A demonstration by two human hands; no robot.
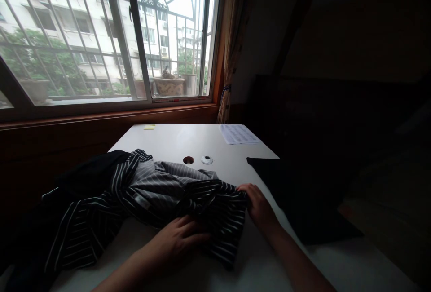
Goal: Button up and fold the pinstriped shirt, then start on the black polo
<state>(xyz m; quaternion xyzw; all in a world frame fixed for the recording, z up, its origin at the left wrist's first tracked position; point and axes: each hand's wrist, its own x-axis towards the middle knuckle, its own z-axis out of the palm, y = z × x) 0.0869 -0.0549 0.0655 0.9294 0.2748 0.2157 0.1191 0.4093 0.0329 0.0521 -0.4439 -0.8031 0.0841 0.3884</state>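
Observation:
A black-and-white striped shirt lies crumpled across the white table, its greyer inner side partly turned up. At its right end, my right hand is closed, with the fingers gripping the cloth edge. My left hand is at the shirt's near edge, its fingers bent into the dark folds and partly hidden there. Black cloth is heaped at the left beside the striped shirt. It is too dark to tell what garment that is.
Printed sheets and a yellow sticky note lie toward the table's far edge. A cable hole sits next to a small white round cap. Dark cloth hangs over the right edge. A barred window stands behind.

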